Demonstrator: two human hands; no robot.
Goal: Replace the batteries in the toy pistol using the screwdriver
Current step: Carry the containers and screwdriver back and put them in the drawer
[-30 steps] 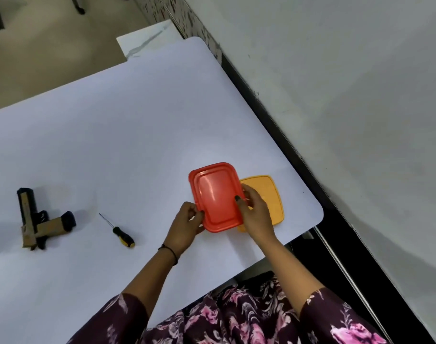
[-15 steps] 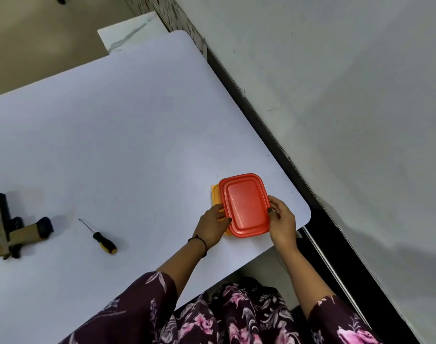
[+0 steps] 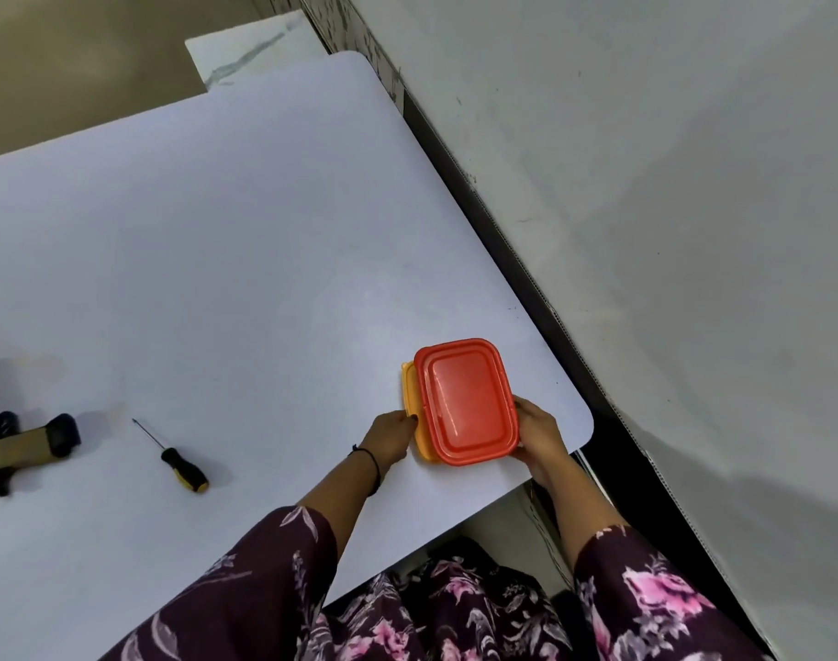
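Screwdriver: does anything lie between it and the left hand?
Nothing visible does. Only bare white table lies between the screwdriver and the left hand, which holds the yellow container by its edge while the right hand holds the red lid over it.

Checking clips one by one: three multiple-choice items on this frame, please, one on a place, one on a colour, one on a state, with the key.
1. The screwdriver lies: A) on the table between toy pistol and left hand; B) on a container; C) on the floor.
2. The container atop the yellow container is: A) blue; B) green; C) red.
3. The toy pistol is: A) lying untouched; B) gripped; C) boxed.
Key: A, it rests on bare table; C, the red container covers the yellow; A, the right hand too is at the containers.
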